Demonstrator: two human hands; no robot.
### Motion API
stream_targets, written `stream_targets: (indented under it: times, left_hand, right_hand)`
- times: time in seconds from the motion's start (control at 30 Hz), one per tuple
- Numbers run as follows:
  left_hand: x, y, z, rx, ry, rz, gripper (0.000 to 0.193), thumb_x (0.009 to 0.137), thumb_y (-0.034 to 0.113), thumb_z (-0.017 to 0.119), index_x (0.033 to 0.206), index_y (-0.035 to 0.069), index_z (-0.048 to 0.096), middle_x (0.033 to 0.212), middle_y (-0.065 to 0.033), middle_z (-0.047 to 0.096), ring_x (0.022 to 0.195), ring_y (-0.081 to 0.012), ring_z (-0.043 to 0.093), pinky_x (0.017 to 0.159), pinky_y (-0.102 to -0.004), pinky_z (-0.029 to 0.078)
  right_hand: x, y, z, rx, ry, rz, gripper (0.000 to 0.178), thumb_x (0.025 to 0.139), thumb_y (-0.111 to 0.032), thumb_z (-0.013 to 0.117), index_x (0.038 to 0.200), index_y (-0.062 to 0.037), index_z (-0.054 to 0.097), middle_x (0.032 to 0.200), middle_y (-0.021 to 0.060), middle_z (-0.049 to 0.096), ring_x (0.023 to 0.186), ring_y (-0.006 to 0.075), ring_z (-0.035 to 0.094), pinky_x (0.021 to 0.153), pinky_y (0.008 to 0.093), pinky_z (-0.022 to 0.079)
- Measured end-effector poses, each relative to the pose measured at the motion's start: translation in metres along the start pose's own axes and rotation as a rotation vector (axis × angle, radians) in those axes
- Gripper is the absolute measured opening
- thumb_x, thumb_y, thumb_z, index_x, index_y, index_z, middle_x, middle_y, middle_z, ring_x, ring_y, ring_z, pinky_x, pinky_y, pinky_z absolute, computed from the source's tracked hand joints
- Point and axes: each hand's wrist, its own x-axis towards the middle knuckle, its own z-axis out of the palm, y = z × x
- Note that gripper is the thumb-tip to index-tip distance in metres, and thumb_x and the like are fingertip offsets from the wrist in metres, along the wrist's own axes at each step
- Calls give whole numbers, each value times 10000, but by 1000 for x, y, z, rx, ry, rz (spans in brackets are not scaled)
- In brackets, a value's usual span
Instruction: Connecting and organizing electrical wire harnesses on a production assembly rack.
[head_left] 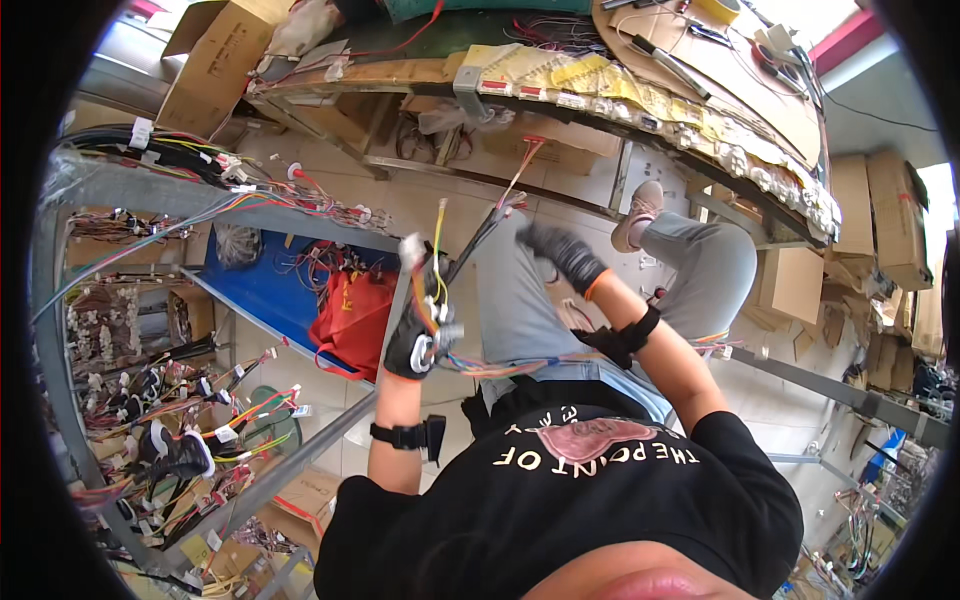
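Note:
My left hand (413, 335), in a dark glove with an orange cuff, is closed around a wire harness (515, 364) of several coloured wires. White connectors and a yellow wire (441, 255) stick up from this grip. A black-sleeved cable (473, 245) slants up from it toward the right, ending in thin red and white wires with a red connector (534, 140). Close beside the sleeve's upper end is my right hand (565, 255), gloved the same way. Its fingers are smeared, so whether they touch the cable is unclear. The harness's coloured wires also stretch right, across my lap.
A metal rack (230, 205) draped with wire harnesses stands at the left, beside a blue panel (265, 290) and a red bag (357, 315). Ahead is a workbench (400, 72) with connectors along its edge. Cardboard boxes (790, 283) stand right; a metal rail (840, 385) crosses there.

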Motion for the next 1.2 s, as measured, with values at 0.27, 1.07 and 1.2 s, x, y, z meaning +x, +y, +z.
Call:
stream_targets:
  times: [0.27, 1.07, 1.2]
  left_hand:
    - [-30, -22, -17, 289, 4, 85, 789, 714, 202, 728, 1397, 81, 352, 743, -49, 504, 466, -95, 455, 387, -216, 351]
    - [61, 11, -73, 357, 165, 113, 570, 769, 152, 706, 1277, 60, 467, 986, -84, 595, 637, -145, 555, 514, -236, 449]
    - [62, 11, -76, 340, 118, 120, 519, 807, 150, 667, 1276, 53, 465, 941, -108, 601, 575, -154, 540, 468, -233, 431]
  right_hand:
    - [57, -63, -66, 829, 341, -40, 356, 963, -185, 456, 1239, 37, 494, 1198, 141, 575, 1088, 230, 575, 941, 346, 465]
    - [135, -137, -55, 380, 852, 53, 196, 883, -135, 596, 919, 39, 677, 756, 80, 686, 661, 73, 560, 635, 265, 463]
    - [137, -140, -50, 496, 903, 17, 191, 887, -124, 592, 914, 48, 672, 745, 55, 676, 659, 65, 540, 624, 251, 457]
